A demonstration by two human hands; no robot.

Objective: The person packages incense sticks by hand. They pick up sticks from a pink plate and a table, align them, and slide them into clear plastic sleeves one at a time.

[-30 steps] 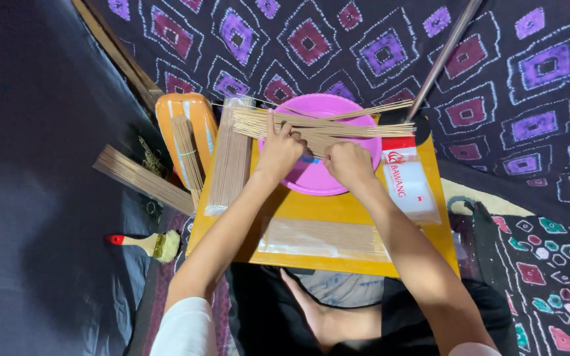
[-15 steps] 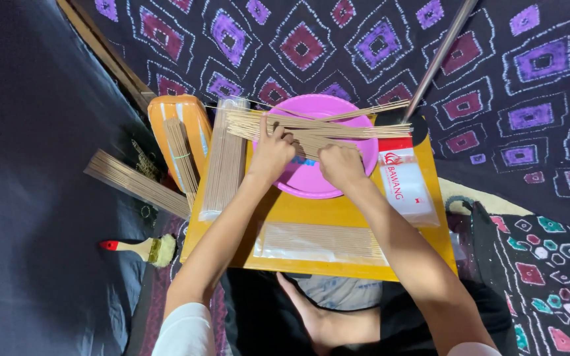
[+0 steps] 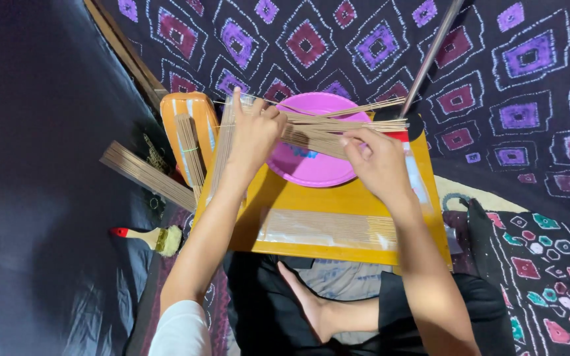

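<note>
Your left hand (image 3: 253, 135) covers the near ends of the thin sticks (image 3: 338, 125), so you cannot tell how many its fingers pinch; your right hand (image 3: 374, 161) hides the middle of the same spread and part of the pink bowl (image 3: 311, 168) beneath. The bowl's contents show only as a small blue patch, too unclear to name. At the top of the frame the metal pole (image 3: 433, 49) runs out past the edge. The bundle of sticks (image 3: 146, 175) at the left fades into dark cloth. The clear packet (image 3: 328, 227) on the yellow surface (image 3: 278, 198) blurs its contents. Both your arms are cut off at the bottom edge.
</note>
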